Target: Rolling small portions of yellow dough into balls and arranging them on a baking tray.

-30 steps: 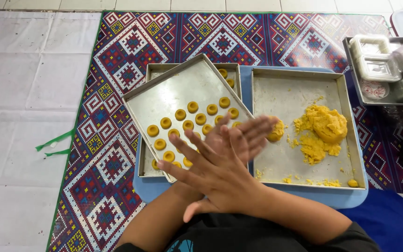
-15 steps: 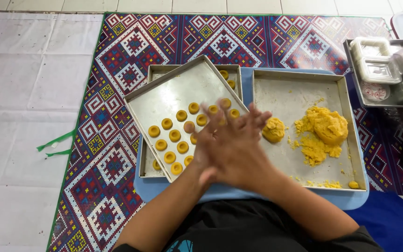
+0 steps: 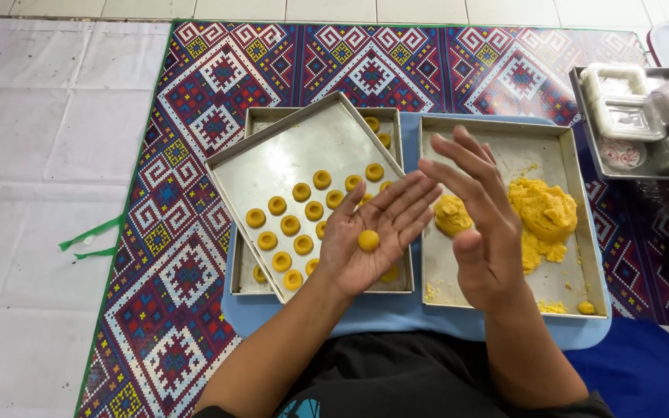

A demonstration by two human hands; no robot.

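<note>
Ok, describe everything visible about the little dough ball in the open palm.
The dough ball is small, round and yellow, smooth with a matte, soft-looking surface, matching the larger dough heap in the right tray. It rests on the palm of the left hand, which lies open, palm up, over the tilted baking tray of ringed pieces. Only the palm touches it; the right hand is lifted clear beside it.

hands parted, dough ball revealed
</note>
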